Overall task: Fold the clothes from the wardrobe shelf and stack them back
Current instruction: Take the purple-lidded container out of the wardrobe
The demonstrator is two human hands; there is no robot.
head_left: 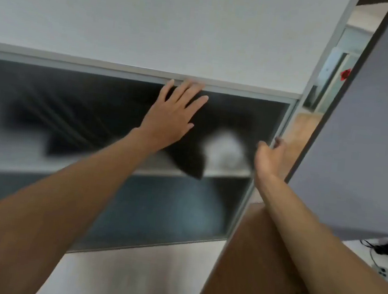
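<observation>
I had both hands up at the glass door (76,109) of the wardrobe. My left hand (174,118) lay flat on the pane just under the door's top rail, fingers straight and spread. My right hand (269,155) was at the door's right edge with its fingers hooked round the frame, gripping it. Through the door, blurred, I could make out the shelf (89,168). A dark garment (186,163) drooped over its front lip and a white garment (224,150) was bunched beside it, towards the door's right edge. As I read it, the job had barely begun: nothing taken out, nothing folded, the door not yet out of the way. Everything was left to do.
</observation>
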